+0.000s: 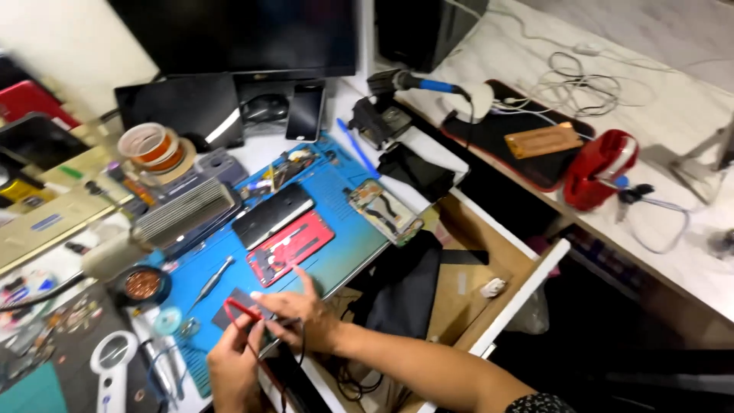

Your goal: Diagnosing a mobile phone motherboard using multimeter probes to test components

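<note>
My left hand (pixel 233 365) holds a red test probe (pixel 239 309) near the front edge of the blue work mat (pixel 344 248). Close beside it, my right hand (pixel 298 313) pinches a black probe lead (pixel 289 323), its fingers spread over the mat. Both hands hover above a small dark part (pixel 235 298) on the mat. Just beyond them lies an opened phone with a red inner frame (pixel 290 246), and next to that a black phone panel (pixel 272 214). Metal tweezers (pixel 213 279) lie to the left of the hands.
An open wooden drawer (pixel 489 252) with black cloth sits at my right. Tape rolls (pixel 151 145), a ribbed metal block (pixel 183 208), a magnifier (pixel 111 359), a soldering iron (pixel 417 82), a dark monitor (pixel 245 34) and a red clamp (pixel 600 168) crowd the desk.
</note>
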